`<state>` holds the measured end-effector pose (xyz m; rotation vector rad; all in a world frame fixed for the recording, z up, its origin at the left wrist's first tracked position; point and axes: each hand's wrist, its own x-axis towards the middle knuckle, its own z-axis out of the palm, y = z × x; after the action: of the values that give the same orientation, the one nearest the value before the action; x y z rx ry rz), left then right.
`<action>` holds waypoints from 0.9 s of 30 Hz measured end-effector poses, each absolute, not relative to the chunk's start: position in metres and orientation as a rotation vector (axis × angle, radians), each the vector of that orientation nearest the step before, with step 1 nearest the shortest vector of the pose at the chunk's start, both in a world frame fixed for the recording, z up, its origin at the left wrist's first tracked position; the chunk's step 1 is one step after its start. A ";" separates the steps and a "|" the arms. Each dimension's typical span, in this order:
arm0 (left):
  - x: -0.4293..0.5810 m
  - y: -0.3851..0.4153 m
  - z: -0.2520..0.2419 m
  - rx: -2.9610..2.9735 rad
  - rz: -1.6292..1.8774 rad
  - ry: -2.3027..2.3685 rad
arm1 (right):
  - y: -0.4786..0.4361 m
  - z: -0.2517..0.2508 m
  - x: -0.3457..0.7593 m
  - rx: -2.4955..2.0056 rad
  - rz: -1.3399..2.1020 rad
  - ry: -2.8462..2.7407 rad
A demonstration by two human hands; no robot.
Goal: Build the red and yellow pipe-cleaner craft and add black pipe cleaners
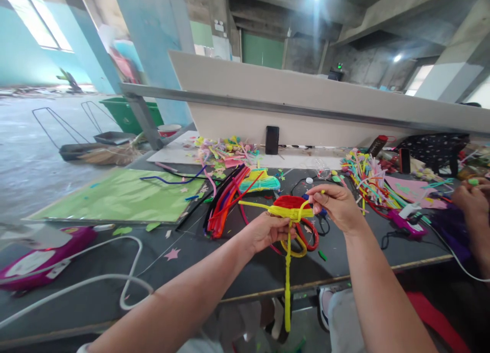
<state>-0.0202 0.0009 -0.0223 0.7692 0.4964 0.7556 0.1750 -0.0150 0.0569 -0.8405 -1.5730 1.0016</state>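
Note:
My left hand [266, 232] is closed around a bundle of yellow and red pipe cleaners [291, 210] held over the dark table [191, 261]. A long yellow tail [287, 292] hangs down from the bundle past the table's front edge. My right hand [334, 205] pinches one yellow strand at the bundle's right end and holds it up. Red and yellow loops [306, 238] curl below the bundle, between my two hands.
A pile of red, orange and black pipe cleaners [225, 200] lies left of my hands, beside a green sheet [115, 195]. More coloured pipe cleaners [363, 182] lie right. A pink glue gun [42, 261] and white cable [126, 281] sit at left. Another person's hands [472, 197] work at the right edge.

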 end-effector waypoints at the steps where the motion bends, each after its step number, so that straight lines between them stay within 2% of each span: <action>1: -0.020 0.001 -0.023 0.776 0.758 0.504 | -0.015 0.056 0.175 -0.877 0.955 -1.637; 10: -0.020 0.004 -0.026 0.752 0.795 0.537 | -0.002 0.038 0.170 -1.124 0.286 -2.006; 20: -0.022 0.004 -0.024 0.713 0.812 0.536 | -0.001 0.026 0.168 -0.993 0.047 -2.338; 27: -0.022 0.006 -0.026 0.715 0.814 0.512 | -0.006 0.017 0.167 -1.015 -0.100 -2.319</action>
<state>-0.0224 0.0060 -0.0258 0.7153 0.5117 0.8141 0.1666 -0.0060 0.0171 -1.0153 -2.3187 -0.1005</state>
